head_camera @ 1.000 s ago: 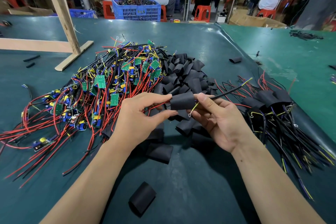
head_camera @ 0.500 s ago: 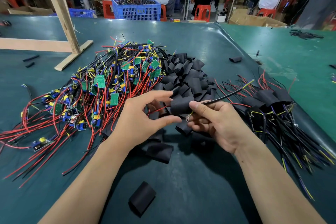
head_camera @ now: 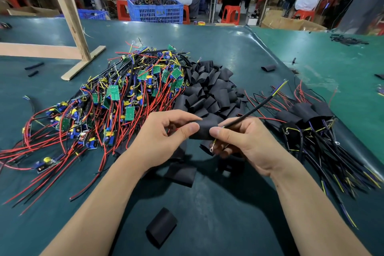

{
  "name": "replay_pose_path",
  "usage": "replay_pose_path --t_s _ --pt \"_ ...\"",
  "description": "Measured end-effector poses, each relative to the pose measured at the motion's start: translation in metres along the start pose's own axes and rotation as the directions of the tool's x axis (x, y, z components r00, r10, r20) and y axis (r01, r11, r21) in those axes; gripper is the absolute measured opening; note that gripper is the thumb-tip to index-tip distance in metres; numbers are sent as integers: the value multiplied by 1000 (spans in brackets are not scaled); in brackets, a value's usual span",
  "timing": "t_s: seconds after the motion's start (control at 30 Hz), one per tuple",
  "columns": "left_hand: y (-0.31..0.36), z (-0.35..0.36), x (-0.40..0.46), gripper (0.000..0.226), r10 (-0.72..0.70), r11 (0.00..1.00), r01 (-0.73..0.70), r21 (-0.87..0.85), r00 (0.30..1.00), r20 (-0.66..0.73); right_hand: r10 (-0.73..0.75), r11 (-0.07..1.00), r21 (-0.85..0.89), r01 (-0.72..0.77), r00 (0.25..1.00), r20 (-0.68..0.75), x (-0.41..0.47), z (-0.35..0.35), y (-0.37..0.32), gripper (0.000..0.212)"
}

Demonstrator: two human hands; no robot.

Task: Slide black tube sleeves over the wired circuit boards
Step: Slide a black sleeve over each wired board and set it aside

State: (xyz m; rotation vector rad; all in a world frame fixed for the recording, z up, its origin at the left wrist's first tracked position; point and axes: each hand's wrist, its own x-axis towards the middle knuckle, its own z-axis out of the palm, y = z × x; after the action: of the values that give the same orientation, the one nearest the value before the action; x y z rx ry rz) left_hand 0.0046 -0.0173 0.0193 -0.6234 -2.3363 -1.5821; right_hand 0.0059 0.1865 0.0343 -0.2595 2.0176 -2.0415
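Note:
My left hand (head_camera: 160,139) pinches a black tube sleeve (head_camera: 204,129) between thumb and forefinger at table centre. My right hand (head_camera: 247,141) pinches the sleeve's right end together with a black cable (head_camera: 255,110) that runs up to the right and ends in yellow and blue strands. A small ring terminal (head_camera: 211,148) hangs below my right thumb. The board inside the sleeve is hidden. A heap of green circuit boards with red and black wires (head_camera: 116,97) lies to the left. Loose black sleeves (head_camera: 209,91) are piled behind my hands.
Sleeved boards with dark wires (head_camera: 307,122) lie at the right. Single sleeves lie near me (head_camera: 161,226) and under my hands (head_camera: 180,173). A wooden frame (head_camera: 68,18) stands at the back left. Beyond the green table (head_camera: 228,214) are blue crates (head_camera: 155,9), red stools and seated workers.
Both hands have sunk slightly toward the table with the sleeve. My right hand has slid further along the cable up to the sleeve's end, and the ring terminal now hangs lower.

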Motion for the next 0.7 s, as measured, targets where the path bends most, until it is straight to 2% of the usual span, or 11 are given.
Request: replay_pose_path --t_s 0.07,0.13,0.23,0.27,0.33,0.43,0.5,0.57,0.7 --pt "-2 0 1 22 133 965 -98 242 982 -134 -46 998 39 50 994 -96 1 0 -2 7" --pt "-5 -2 3 19 276 889 -127 441 915 -293 -98 987 100 125 966 -240 2 -4 -5 6" --pt "-9 -7 6 16 396 848 -103 520 775 -492 -91 943 240 232 870 -485 4 -18 -11 23" --pt "-10 -8 5 16 402 854 -101 510 751 -525 -70 928 276 250 845 -530 3 -22 -12 27" --pt "-8 -7 4 17 343 911 -143 386 783 -519 -29 912 329 245 838 -545 3 -26 -14 25" --pt "-3 2 2 17 329 928 -233 291 880 -342 3 917 357 179 891 -454 3 -22 -13 15" --pt "-1 9 0 16 348 917 -280 284 909 -228 -11 935 323 146 923 -384 4 -17 -11 14" --pt "0 15 -2 17 330 926 -276 256 922 -202 -19 946 298 127 940 -342 4 -13 -10 13" --pt "-1 19 -1 22 243 966 -214 143 941 -235 -43 952 271 142 939 -340 2 -16 -11 13"
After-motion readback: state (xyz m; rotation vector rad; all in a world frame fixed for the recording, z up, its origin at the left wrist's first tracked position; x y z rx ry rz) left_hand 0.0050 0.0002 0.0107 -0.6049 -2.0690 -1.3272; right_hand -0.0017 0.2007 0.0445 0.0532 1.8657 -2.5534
